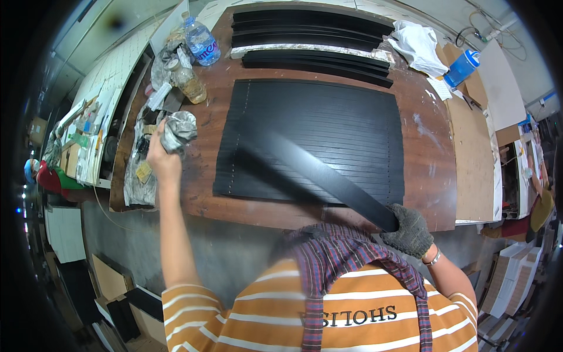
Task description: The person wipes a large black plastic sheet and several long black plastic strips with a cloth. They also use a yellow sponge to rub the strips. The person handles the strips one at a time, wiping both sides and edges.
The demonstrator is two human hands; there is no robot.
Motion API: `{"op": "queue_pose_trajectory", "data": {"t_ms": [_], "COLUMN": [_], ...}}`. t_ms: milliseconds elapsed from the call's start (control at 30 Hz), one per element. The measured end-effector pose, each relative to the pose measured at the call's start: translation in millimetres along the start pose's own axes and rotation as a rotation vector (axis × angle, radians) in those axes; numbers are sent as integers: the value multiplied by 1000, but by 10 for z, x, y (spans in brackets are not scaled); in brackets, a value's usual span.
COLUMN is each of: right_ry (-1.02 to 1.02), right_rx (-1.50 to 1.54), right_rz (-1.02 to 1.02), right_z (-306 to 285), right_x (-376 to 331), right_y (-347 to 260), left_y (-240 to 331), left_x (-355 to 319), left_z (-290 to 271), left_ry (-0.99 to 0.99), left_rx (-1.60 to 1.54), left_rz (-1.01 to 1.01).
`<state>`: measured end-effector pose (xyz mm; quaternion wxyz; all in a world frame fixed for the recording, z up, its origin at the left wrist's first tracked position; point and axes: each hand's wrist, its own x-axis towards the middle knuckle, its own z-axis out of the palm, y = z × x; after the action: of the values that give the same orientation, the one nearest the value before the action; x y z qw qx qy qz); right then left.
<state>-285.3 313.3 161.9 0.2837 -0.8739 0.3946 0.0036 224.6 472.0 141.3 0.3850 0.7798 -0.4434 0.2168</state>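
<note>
My bare left hand (163,154) is closed round a crumpled grey-white rag (179,130) at the left side of the brown table. My right hand (409,230), in a dark grey knit glove, grips the near end of a long flat black strip (334,176). That strip slants up and to the left, its far end blurred. Beneath it, many similar strips lie side by side as a black panel (316,117), with a line of small pale marks along the panel's left part.
More black strips (311,26) lie stacked along the table's far edge. At far left stand a clear blue-tinted bottle (200,41) and a bottle of yellowish liquid (189,83). A stained cloth (141,182) covers the left edge. White plastic (417,47) and a blue bottle (462,69) sit far right.
</note>
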Motion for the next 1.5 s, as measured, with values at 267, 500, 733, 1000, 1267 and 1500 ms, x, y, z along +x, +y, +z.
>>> {"op": "queue_pose_trajectory", "data": {"t_ms": [267,500,733,1000,1267,1500], "right_ry": [72,94,171,60,289,460], "right_rx": [43,-60,109,121,100,310], "right_rz": [-100,-7,-29,-8,-63,-381], "right_z": [428,431,499,566,522,274], "right_x": [80,-182,217,13,174,1009], "right_y": [92,199,-176,40,-89,-732], "left_y": [1756,16,1804,1064,1130,2500], "left_x": [-841,-99,-536,-530,-203,-308], "left_z": [767,388,416,694,517,771], "left_ry": [-458,223,-299,-250,3,-421], "left_rx": [-267,-863,-1035,-96,-1187,-1390], "left_rz": [622,-762,-418,615,-749,-535]}}
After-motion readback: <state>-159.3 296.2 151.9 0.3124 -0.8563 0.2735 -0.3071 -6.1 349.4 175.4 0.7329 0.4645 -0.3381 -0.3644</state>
